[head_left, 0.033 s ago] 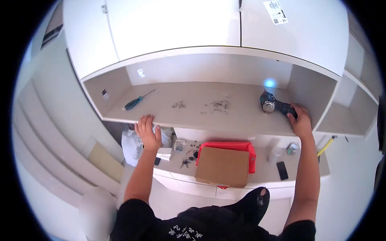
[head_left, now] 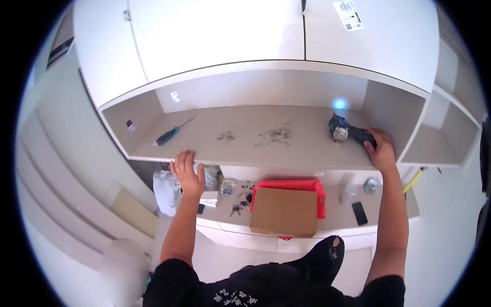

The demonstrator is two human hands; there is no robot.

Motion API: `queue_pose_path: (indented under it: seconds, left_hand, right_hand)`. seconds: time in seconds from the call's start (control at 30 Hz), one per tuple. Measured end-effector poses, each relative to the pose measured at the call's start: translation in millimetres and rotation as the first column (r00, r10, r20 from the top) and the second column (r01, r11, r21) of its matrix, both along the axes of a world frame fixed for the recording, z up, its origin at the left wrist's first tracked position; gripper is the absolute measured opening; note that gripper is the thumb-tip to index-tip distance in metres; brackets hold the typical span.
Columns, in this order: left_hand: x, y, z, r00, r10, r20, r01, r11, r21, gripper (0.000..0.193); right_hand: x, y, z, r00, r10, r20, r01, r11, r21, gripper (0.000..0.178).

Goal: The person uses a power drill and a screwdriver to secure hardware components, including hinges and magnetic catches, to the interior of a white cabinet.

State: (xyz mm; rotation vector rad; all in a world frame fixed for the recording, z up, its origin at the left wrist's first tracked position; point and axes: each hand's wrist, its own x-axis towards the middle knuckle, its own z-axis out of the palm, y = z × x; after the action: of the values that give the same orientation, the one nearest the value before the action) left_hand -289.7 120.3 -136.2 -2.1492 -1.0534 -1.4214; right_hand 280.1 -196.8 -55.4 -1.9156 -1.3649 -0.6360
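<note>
On the right of the open shelf lies a dark teal cordless drill (head_left: 339, 134), its lit lamp throwing a bluish spot on the back panel. My right hand (head_left: 381, 148) is closed round its grip end. My left hand (head_left: 188, 174) is open, fingertips resting on the front edge of the shelf (head_left: 245, 156) towards the left. Beyond that hand a screwdriver (head_left: 168, 136) with a teal handle lies on the shelf board. Two loose piles of small metal fittings, a smaller pile (head_left: 225, 136) and a larger pile (head_left: 276, 135), are spread between the hands.
White cabinet doors (head_left: 220, 33) stand above the shelf. On the lower counter are a cardboard box (head_left: 284, 212) over a red bag (head_left: 321, 197), keys (head_left: 236, 210), a black phone (head_left: 359, 213), a clear cup (head_left: 350, 192) and a white plastic bag (head_left: 166, 192). A yellow tool (head_left: 414, 179) leans at the right.
</note>
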Motion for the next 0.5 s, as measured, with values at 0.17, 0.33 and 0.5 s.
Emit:
queue_pose_path:
  seconds: [0.17,0.33,0.5]
  left_hand:
    - [-17,-17,15,0.987,-0.042,-0.153,0.022,0.991,-0.129,0.067]
    - [-23,-16,21,0.978,-0.074,-0.195,0.039,0.983,-0.178,0.075]
    - [-25,-18,24,0.977,-0.099,-0.190,0.057,0.975,-0.214,0.080]
  right_hand:
    - [-14,-3,6,0.999,-0.028,0.026,0.028,1.000,0.002,0.050]
    - [-31,-8,-2,0.977,-0.214,-0.010,0.214,0.975,0.054,0.064]
    - [-55,-17,-16,0.954,-0.299,-0.033,0.300,0.953,0.048,0.067]
